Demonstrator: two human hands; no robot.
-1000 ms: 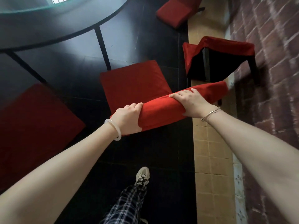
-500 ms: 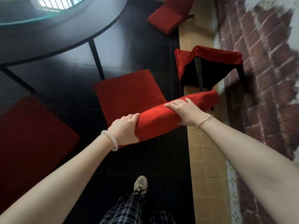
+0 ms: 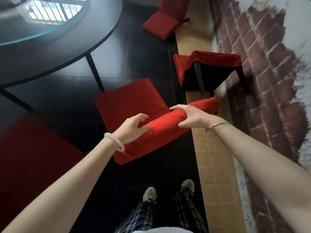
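Note:
A red fabric-covered chair stands in front of me, its seat (image 3: pixel 129 101) tucked toward the table and its padded backrest (image 3: pixel 161 126) across the middle of the view. My left hand (image 3: pixel 133 127) hovers at the backrest's left part, thumb touching the fabric and fingers loosely curled above it. My right hand (image 3: pixel 188 116) arches over the top further right, fingers fairly straight across the far side and thumb on the near side. Neither hand clamps the backrest.
A round black table (image 3: pixel 70 52) with a glass top fills the upper left. Another red chair (image 3: pixel 210 64) stands against the brick wall (image 3: pixel 255 68), a third (image 3: pixel 161 22) further back, and a red seat (image 3: pixel 33 148) at left. My feet (image 3: pixel 149 194) are on the dark floor.
Both hands gripped the backrest firmly before; now their fingers have loosened and lifted. The chair sits lower in view and both my feet show.

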